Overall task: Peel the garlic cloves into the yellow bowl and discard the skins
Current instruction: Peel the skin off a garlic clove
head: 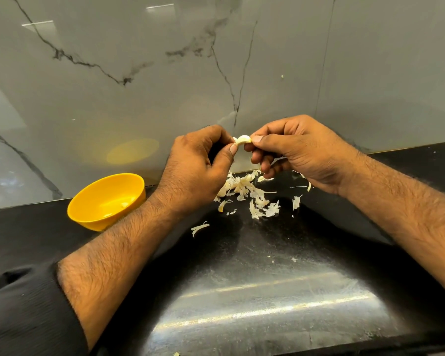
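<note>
— What has the person got hold of there?

— A garlic clove (242,140), held up above the tabletop (242,253) near its back edge. The left hand (195,173) pinches one end of it between thumb and curled fingers (233,149), and the right hand (296,150) pinches the other end the same way, its lower fingers curled under.

— And the yellow bowl (106,201)?

— It sits on the tabletop toward the back left, just beside the left forearm and close to the marble wall (139,73). I can see a couple of pale pieces inside it, though I cannot tell exactly what they are.

— Where are the skins?

— A heap of garlic skins (249,195) lies on the tabletop right below the two hands, near the back edge. A few stray flakes lie a little apart from it toward the front. A dark sleeve (23,317) is pushed up the left arm.
</note>
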`<state>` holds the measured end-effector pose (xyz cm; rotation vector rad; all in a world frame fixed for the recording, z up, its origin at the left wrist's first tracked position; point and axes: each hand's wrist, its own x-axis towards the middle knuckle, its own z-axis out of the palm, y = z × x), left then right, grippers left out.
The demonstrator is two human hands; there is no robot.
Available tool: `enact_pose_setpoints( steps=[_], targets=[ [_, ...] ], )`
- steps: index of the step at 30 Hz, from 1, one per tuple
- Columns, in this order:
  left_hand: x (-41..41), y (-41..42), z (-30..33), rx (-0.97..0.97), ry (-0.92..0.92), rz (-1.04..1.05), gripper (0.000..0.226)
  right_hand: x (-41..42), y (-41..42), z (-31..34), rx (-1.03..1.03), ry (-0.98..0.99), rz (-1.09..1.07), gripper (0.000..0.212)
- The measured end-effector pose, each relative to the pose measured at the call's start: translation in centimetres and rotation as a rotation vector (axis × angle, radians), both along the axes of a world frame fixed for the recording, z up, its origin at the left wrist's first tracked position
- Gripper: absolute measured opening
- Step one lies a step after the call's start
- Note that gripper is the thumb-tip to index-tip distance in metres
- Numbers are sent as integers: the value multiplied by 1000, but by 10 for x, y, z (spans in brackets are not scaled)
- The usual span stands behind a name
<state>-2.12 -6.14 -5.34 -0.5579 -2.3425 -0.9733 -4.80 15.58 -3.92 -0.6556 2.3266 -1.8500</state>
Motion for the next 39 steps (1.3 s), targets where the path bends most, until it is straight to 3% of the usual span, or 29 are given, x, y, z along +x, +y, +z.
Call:
enact_pose_setpoints(
  steps=[10, 16, 21, 32, 36, 39],
  targets=[
    [0, 0, -1, -21, -48, -2, 10, -1, 0, -2, 42, 112, -30, 18],
    [3, 5, 4, 559, -537, -248, 18, -2, -1, -3, 31, 116, -48, 18],
    [6, 12, 9, 817, -684, -320, 24, -2, -2, -5, 88, 152, -42, 19],
    [11, 15, 14, 919, -743, -410, 21, 0, -4, -4, 244, 240, -48, 17],
    [8, 12, 14, 949, -753, -394, 21, 0, -2, -3, 209, 236, -84, 7],
    [7, 12, 14, 955, -779, -383, 20, -2, 1, -2, 145, 257, -105, 17]
  ],
)
